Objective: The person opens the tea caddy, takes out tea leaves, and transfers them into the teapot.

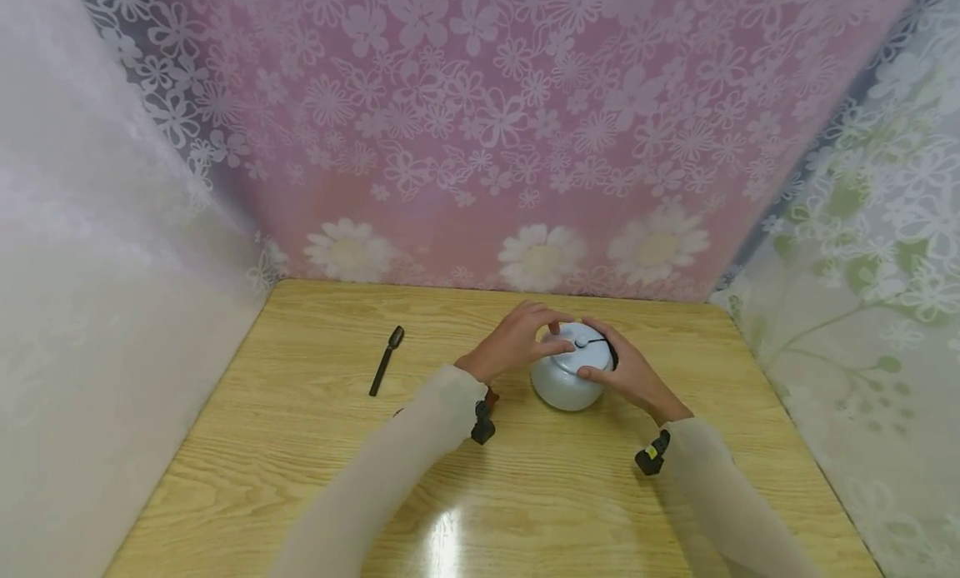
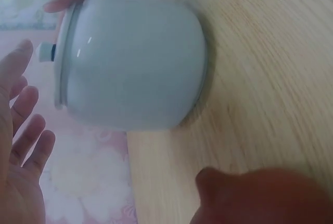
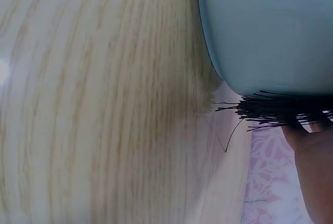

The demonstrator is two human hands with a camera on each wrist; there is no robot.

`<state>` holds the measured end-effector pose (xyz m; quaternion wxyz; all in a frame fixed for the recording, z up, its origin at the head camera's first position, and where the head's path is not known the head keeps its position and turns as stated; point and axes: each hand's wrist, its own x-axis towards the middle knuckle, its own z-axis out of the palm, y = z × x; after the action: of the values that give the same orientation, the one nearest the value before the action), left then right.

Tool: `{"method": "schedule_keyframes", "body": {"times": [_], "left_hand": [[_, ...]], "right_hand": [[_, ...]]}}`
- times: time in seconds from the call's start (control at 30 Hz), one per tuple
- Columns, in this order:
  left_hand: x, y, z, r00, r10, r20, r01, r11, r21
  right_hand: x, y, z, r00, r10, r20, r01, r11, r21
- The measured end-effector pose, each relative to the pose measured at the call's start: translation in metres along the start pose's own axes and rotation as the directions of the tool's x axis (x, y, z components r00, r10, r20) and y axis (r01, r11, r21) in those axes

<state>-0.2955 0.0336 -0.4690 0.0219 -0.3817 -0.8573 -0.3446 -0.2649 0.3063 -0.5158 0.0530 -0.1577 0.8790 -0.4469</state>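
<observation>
A pale blue-white lidded jar (image 1: 566, 391) stands upright on the table, its lid (image 2: 63, 62) in place with a small knob (image 2: 46, 52) on top. My left hand (image 1: 517, 338) hovers over the lid, thumb and fingers spread about the knob; the left wrist view shows a small gap between them. My right hand (image 1: 630, 374) grips the jar's right side near the rim, thumb in front and fingers behind. A black cord runs from the knob to a black bristly tassel (image 3: 291, 108) between that hand and the jar.
A dark spoon (image 1: 386, 361) lies on the wooden table (image 1: 300, 445) to the left. Beneath my left forearm is a reddish-brown object (image 2: 260, 195), mostly hidden in the head view. Floral cloth (image 1: 450, 145) hangs behind the table and at its sides.
</observation>
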Motion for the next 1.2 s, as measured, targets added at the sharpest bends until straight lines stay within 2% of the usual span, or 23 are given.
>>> {"method": "schedule_keyframes", "body": {"times": [0.43, 0.73, 1.2], "left_hand": [[0.014, 0.003, 0.018, 1.000, -0.002, 0.014, 0.002, 1.000, -0.023], [0.020, 0.002, 0.030, 1.000, 0.003, -0.016, -0.004, 0.998, -0.062], [0.028, -0.001, 0.034, 0.999, 0.037, -0.018, -0.038, 0.999, -0.017]], "right_hand": [[0.000, 0.006, 0.004, 1.000, 0.027, 0.016, -0.027, 0.999, 0.038], [-0.001, 0.009, 0.004, 1.000, 0.011, 0.029, -0.014, 0.997, 0.079], [0.001, 0.014, 0.005, 0.999, -0.022, 0.023, 0.020, 0.996, 0.086]]}}
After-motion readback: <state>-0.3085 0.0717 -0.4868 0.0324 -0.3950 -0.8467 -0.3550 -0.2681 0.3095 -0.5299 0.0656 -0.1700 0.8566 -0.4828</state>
